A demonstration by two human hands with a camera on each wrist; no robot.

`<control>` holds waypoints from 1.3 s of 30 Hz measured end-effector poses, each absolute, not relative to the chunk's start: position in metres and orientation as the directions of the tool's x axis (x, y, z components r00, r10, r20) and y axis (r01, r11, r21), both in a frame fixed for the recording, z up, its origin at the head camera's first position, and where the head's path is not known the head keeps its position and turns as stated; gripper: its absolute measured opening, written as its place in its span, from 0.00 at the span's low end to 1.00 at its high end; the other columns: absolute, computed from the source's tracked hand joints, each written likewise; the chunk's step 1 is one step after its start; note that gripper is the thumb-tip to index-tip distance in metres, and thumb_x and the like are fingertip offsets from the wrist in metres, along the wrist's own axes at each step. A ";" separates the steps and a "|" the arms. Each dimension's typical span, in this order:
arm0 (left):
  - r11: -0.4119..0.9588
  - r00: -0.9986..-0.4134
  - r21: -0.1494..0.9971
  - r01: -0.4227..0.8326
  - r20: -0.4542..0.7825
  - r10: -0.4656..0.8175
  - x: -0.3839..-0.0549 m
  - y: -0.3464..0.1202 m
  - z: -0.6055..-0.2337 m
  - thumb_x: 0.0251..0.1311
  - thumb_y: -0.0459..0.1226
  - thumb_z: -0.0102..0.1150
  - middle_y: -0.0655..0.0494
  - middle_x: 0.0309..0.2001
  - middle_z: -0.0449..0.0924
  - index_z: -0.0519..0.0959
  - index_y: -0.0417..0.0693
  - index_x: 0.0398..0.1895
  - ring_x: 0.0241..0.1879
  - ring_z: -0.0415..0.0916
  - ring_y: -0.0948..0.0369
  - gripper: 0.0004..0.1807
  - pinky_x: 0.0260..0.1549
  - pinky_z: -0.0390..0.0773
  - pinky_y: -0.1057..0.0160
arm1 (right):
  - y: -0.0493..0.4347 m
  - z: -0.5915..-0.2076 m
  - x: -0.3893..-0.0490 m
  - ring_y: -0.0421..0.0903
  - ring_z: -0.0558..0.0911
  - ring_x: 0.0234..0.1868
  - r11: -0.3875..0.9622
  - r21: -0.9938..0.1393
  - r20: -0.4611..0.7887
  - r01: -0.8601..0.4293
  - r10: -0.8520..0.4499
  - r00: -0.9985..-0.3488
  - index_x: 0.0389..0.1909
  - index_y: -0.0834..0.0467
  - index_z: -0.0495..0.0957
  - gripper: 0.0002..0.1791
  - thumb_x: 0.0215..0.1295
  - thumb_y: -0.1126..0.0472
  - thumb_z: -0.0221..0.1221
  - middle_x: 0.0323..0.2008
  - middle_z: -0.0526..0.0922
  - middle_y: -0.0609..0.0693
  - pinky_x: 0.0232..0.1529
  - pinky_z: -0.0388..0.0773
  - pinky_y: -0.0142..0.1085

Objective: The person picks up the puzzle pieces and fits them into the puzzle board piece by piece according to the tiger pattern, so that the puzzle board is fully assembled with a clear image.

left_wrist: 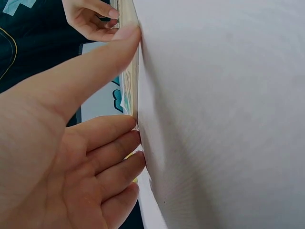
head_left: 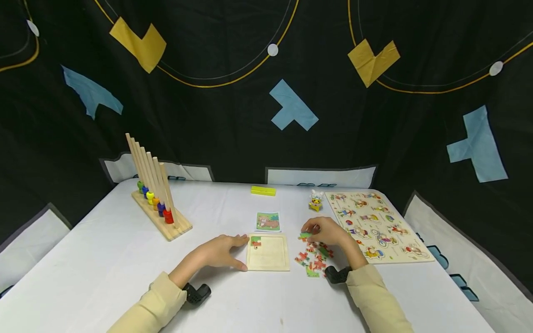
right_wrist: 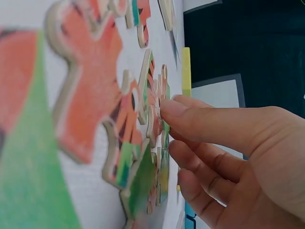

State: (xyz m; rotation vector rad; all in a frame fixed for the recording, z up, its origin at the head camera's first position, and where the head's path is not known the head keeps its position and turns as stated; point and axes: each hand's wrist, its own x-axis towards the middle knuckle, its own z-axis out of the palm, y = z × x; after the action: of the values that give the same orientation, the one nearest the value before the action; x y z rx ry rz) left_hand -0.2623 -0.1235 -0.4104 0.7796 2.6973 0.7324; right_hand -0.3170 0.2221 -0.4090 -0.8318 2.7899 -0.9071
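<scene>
Well, I see the left hand (head_left: 222,252) spread wide against the tray (head_left: 268,256); the right hand (head_left: 326,231) is at the far side of the pieces (head_left: 319,264), right of the tray (pinching one? I can't tell). They'd likely handle light and stiff, best held by the edges.

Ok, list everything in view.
Puzzle frame: one, beige, centre
Puzzle pieces: many, multicoloured, one in frame, rest beside
Picture card: one, multicoloured, behind frame
Peg stand: one, beige, left
Beads: several, multicoloured, on stand
Bar: one, yellow, far centre
Figurine: one, multicoloured, beside board
Picture board: one, beige, right
Table: one, white, underneath
Backdrop: one, mostly black, behind
Cameras: two, black, wrists
Sleeves: two, beige, forearms
Left hand: one, touching frame
Right hand: one, at pieces
</scene>
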 end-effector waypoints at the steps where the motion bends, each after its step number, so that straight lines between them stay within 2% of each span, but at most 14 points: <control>1: 0.733 -0.830 0.527 0.431 -0.088 0.551 -0.262 -0.124 -0.410 0.46 0.51 0.73 0.44 0.69 0.63 0.67 0.38 0.67 0.69 0.59 0.47 0.47 0.66 0.59 0.46 | 0.222 -0.410 -0.318 0.44 0.75 0.34 0.675 -0.568 0.080 -0.472 -0.526 -0.847 0.42 0.60 0.83 0.12 0.56 0.69 0.67 0.36 0.81 0.51 0.33 0.74 0.36; 17: 0.738 -0.834 0.515 0.436 -0.077 0.547 -0.261 -0.121 -0.408 0.46 0.52 0.73 0.43 0.68 0.64 0.68 0.37 0.67 0.68 0.60 0.47 0.47 0.65 0.60 0.46 | 0.220 -0.409 -0.319 0.44 0.75 0.32 0.697 -0.587 0.092 -0.412 -0.448 -0.889 0.37 0.57 0.82 0.10 0.54 0.67 0.69 0.33 0.80 0.49 0.33 0.74 0.37; 25: 0.736 -0.834 0.521 0.433 -0.078 0.546 -0.261 -0.122 -0.408 0.46 0.52 0.73 0.43 0.68 0.64 0.68 0.37 0.67 0.68 0.60 0.48 0.47 0.65 0.60 0.47 | 0.220 -0.405 -0.319 0.42 0.77 0.29 0.685 -0.572 0.150 -0.450 -0.452 -0.879 0.33 0.59 0.83 0.03 0.60 0.68 0.64 0.27 0.80 0.45 0.31 0.75 0.36; 30: 0.733 -0.832 0.522 0.436 -0.077 0.550 -0.260 -0.123 -0.409 0.46 0.52 0.73 0.44 0.69 0.64 0.68 0.37 0.67 0.69 0.59 0.48 0.47 0.66 0.60 0.48 | 0.218 -0.402 -0.318 0.41 0.78 0.29 0.664 -0.566 0.186 -0.489 -0.476 -0.860 0.34 0.61 0.83 0.03 0.61 0.69 0.62 0.28 0.82 0.46 0.32 0.76 0.35; 39: 0.735 -0.831 0.519 0.436 -0.079 0.550 -0.260 -0.122 -0.408 0.47 0.52 0.73 0.44 0.69 0.63 0.68 0.37 0.67 0.69 0.59 0.47 0.47 0.66 0.60 0.48 | 0.205 -0.395 -0.312 0.40 0.80 0.31 0.616 -0.594 0.232 -0.517 -0.484 -0.844 0.35 0.57 0.83 0.04 0.62 0.67 0.63 0.31 0.83 0.46 0.33 0.79 0.35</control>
State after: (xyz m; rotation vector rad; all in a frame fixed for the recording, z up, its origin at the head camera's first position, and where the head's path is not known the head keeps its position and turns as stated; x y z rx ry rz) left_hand -0.2598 -0.1219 -0.4082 0.7820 2.7094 0.7264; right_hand -0.3116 0.2054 -0.3948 -0.8892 2.8677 -1.0781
